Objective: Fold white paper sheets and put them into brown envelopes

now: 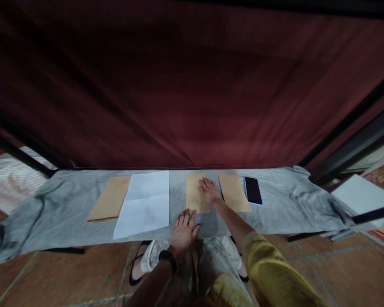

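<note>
A brown paper envelope (194, 198) lies flat on the grey cloth in front of me. My right hand (209, 190) rests palm down on its upper right part, fingers stretched out. At the envelope's near edge is my left hand (183, 232), fingers spread and fingertips touching the lower end; a dark band is on that wrist. Just right of my right hand lies another brown envelope (236, 194). Left of the middle envelope is a white sheet of paper (145, 204) with a fold line across it, partly over a stack of brown envelopes (109, 199).
A phone (253, 190) with a dark screen lies right of the envelopes. Grey cloth (284, 204) covers the narrow bench. A dark red fabric (192, 94) hangs behind it, between black metal bars (348, 123). A white board (365, 194) is at far right.
</note>
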{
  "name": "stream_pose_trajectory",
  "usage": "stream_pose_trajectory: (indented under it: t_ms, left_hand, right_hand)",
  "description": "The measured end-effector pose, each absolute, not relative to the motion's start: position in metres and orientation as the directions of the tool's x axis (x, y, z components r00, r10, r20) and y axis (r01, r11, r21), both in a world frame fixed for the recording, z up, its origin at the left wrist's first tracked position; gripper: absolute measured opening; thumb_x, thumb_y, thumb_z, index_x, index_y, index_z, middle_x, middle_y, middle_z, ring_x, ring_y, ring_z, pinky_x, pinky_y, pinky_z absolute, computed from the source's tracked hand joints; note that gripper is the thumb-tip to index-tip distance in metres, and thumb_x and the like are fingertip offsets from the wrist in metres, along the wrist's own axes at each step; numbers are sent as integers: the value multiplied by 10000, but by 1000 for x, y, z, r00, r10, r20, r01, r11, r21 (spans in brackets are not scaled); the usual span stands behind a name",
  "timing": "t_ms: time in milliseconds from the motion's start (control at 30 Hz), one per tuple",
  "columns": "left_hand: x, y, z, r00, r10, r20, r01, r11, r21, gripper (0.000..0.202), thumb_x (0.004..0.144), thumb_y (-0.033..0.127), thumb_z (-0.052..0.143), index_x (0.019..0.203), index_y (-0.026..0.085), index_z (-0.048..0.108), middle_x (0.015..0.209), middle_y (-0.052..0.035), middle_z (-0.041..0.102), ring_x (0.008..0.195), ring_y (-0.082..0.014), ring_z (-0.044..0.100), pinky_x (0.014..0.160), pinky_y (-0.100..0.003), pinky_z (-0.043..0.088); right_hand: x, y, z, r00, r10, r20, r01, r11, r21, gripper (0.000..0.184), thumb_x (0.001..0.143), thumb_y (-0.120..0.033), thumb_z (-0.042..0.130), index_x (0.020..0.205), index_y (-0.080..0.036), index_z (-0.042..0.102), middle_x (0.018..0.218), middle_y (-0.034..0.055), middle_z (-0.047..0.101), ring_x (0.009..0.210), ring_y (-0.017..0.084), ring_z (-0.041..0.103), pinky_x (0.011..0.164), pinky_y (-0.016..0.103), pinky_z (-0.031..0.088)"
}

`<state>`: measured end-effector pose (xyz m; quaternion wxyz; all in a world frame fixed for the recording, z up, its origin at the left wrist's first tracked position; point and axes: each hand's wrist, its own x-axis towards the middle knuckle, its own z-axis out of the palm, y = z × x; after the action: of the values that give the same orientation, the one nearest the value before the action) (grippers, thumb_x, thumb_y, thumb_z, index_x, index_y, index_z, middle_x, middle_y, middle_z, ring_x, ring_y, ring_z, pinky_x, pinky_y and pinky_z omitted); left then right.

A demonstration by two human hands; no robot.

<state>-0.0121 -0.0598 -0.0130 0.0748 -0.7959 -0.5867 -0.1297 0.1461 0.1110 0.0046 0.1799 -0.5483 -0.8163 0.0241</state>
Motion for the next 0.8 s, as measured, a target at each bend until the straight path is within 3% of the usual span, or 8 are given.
stream_pose_trajectory:
  t_ms: [67,133,267,367,800]
  left_hand:
    - [-11,-60,-13,277,913,298,954,-300,32,528,993,411,495,1467,179,505,1429,-159,575,1311,-310,530,1033,-447,458]
    - [-10,-61,-14,273,913,303,955,-295,28,527,997,414,486,1466,176,506,1430,-161,573,1311,-310,530,1038,-450,454]
    - [-9,-62,-15,259,912,317,961,-278,16,523,997,398,481,1472,179,497,1429,-158,573,1309,-309,532,1050,-461,442]
    - [-8,-63,-15,257,908,332,961,-276,11,520,996,384,477,1476,185,488,1423,-155,576,1312,-304,528,1060,-468,433]
    - [-9,-62,-16,271,906,324,954,-299,37,546,979,357,512,1490,169,460,1425,-168,561,1320,-313,509,1060,-476,428]
  right_hand:
    - [147,113,10,-339,899,278,884,405,-231,377,967,-396,634,1280,-188,593,1299,93,605,1090,231,637,921,452,565]
    - [146,108,12,-346,894,283,881,413,-228,371,976,-386,621,1293,-195,592,1325,97,601,1124,237,627,955,464,547]
    - [142,73,1,-414,867,276,851,476,-222,386,1049,-291,430,1412,-229,547,1514,89,519,1374,209,478,1172,441,348]
    - [142,41,-13,-468,838,280,817,531,-226,442,1039,-313,421,1460,-216,512,1573,83,449,1459,226,387,1208,447,281]
    - [146,26,-17,-397,881,259,837,463,-292,467,1049,-306,361,1488,-199,480,1574,87,447,1470,221,378,1218,441,271]
